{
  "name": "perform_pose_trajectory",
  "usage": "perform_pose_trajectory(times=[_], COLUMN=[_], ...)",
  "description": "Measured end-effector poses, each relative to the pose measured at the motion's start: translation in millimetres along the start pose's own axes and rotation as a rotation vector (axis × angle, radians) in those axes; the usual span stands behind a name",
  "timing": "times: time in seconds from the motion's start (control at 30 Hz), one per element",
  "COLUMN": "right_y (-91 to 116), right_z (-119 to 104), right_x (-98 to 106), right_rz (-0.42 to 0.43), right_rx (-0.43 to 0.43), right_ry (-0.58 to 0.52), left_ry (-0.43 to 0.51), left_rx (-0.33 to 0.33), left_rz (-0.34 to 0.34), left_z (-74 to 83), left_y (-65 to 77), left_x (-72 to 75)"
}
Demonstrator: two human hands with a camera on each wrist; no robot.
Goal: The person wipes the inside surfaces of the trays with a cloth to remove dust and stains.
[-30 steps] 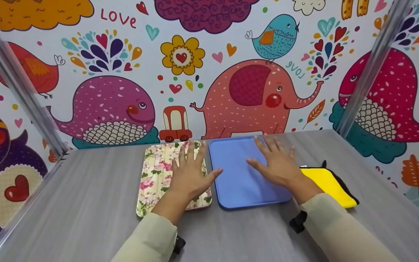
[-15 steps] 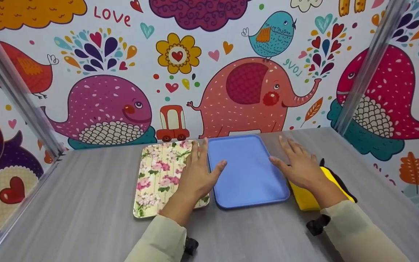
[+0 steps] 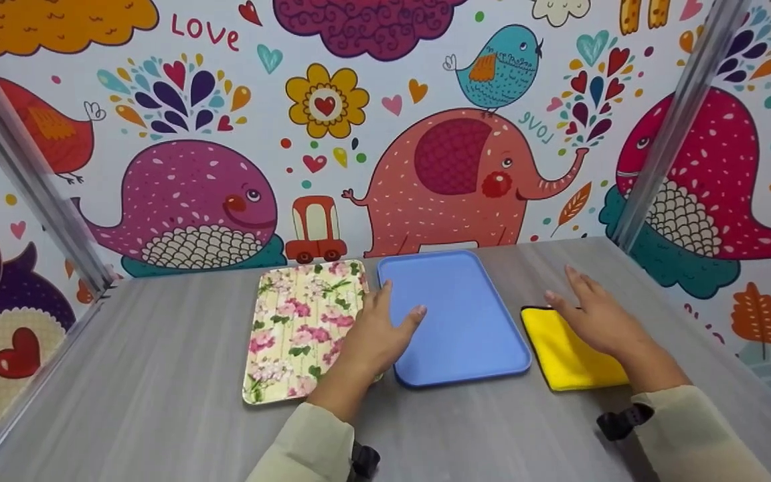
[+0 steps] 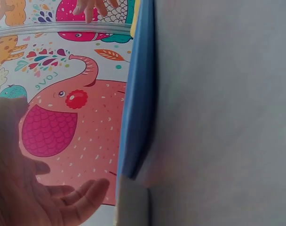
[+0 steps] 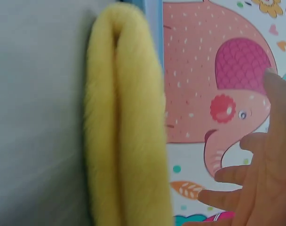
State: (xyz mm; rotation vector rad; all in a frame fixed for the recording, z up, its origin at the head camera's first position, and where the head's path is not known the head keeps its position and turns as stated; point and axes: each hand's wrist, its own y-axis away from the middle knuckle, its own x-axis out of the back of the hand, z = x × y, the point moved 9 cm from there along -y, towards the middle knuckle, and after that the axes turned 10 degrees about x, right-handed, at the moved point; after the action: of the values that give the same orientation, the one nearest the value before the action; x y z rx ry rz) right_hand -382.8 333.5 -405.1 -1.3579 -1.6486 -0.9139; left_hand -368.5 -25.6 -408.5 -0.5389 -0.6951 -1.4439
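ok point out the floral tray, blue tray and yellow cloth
Floral tray [image 3: 302, 328]: head view, patterned upper surface
Blue tray [image 3: 456, 318]: head view, bare inner base
Yellow cloth [image 3: 571, 356]: head view, upper face

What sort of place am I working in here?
Probably a small partitioned work booth: cartoon-printed wall panels on three sides, metal corner posts and a grey, streaky tabletop between them.

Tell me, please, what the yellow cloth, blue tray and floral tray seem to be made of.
Yellow cloth: soft, plush fabric, perhaps microfiber, by its fuzzy, folded edge. Blue tray: probably molded plastic with a satin finish, given its even color and soft sheen. Floral tray: perhaps plastic, possibly metal; its flowers look printed, finish unclear.
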Motion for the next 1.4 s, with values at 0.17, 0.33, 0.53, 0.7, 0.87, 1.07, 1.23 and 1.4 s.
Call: perform_pose_trajectory(times=[0.17, 0.33, 0.53, 0.7, 0.87, 1.07, 1.23, 1.4], right_y=[6, 13, 21, 23, 25, 26, 28, 27], right_z=[22, 39, 54, 62, 70, 77, 81, 84], right_x=[-6, -3, -4, -5, -1, -1, -2, 0], right_rz=[-0.073, -0.107, -0.158, -0.175, -0.155, -0.132, -0.14, -0.132], right_rx=[-0.061, -0.103, -0.133, -0.187, -0.245, -0.281, -0.309, -0.327], right_ry=[-0.052, -0.114, -0.12, -0.071, -0.022, -0.073, -0.099, -0.094], left_ry=[-0.039, -0.049, -0.077, -0.131, -0.181, -0.248, -0.256, -0.227], left_rx=[0.04, 0.075, 0.064, 0.032, -0.048, -0.102, -0.091, -0.064], left_rz=[-0.01, -0.015, -0.017, -0.009, 0.03, 0.047, 0.009, 0.0], left_z=[-4.7, -5.1, -1.4, 0.2, 3.1, 6.2, 7.9, 6.9], left_y=[0.4, 3.7, 7.1, 7.4, 8.3, 13.5, 16.3, 14.9], left_x=[-9.0, -12.6, -17.2, -18.6, -15.8, -15.6, -19.7, -21.2])
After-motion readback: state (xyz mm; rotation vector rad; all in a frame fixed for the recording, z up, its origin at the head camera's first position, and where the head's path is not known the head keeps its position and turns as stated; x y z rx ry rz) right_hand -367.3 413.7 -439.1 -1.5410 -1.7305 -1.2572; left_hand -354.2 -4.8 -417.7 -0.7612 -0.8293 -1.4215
